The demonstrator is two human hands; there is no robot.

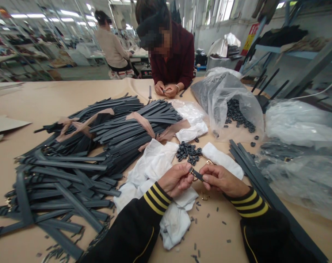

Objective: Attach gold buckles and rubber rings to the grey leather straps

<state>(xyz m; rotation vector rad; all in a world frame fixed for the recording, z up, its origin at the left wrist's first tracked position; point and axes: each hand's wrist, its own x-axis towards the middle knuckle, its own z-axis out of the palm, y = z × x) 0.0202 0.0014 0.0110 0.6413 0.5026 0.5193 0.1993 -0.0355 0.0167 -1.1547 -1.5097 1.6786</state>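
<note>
At lower centre, our left hand [178, 179] and right hand [220, 179] both pinch a dark strap [196, 175], just below the pile of small loops [188, 152].

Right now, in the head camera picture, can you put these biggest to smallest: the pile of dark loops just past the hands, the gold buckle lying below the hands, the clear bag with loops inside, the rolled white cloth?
Largest to smallest, as they look:
1. Clear bag
2. Rolled white cloth
3. Loop pile
4. Gold buckle
</note>
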